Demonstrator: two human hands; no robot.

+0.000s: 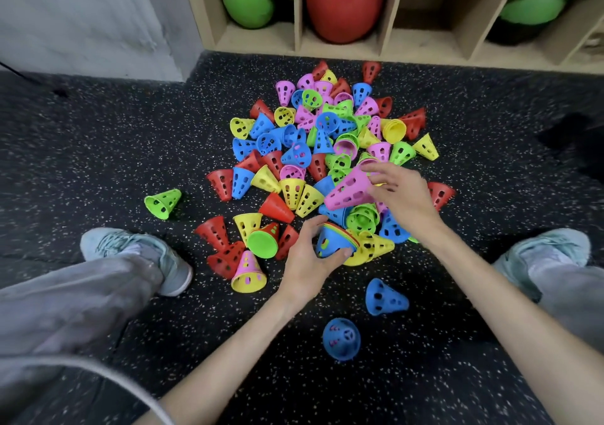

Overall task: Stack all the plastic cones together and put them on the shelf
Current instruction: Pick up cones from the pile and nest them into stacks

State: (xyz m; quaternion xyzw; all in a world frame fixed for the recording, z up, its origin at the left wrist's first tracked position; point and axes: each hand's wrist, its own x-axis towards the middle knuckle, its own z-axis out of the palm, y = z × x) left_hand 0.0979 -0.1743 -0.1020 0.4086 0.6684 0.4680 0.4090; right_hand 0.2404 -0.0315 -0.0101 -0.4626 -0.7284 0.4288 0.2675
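A person crouched on a speckled rubber floor [98, 137] works through a heap of perforated plastic cones [320, 137] spilled in front of a wooden shelf [385, 49], whose cubbies hold green and red balls. The left hand [309, 261] is wrapped around a short nested stack [336, 240], a blue cone outermost with rims of other colours showing at its wide end; the right hand [402, 192] holds a pink cone [349, 191] by its wide end, narrow tip pointing left, just above the stack. Most cones lie loose in the pile, some on their sides, some already nested in twos and threes; a green one [162, 202] sits apart to the left and two blue ones [385, 295] lie nearer the person's legs. The cones look light, thin-walled and fairly stiff, their smooth tapered sides likely slippery, so a grip at the rim or through the holes seems surer than one on the taper. Nested cones may jam if pressed hard, and a tall stack will probably flex and want support at both ends. Judging by the heap, the stacking has barely begun, and nothing has reached the shelf
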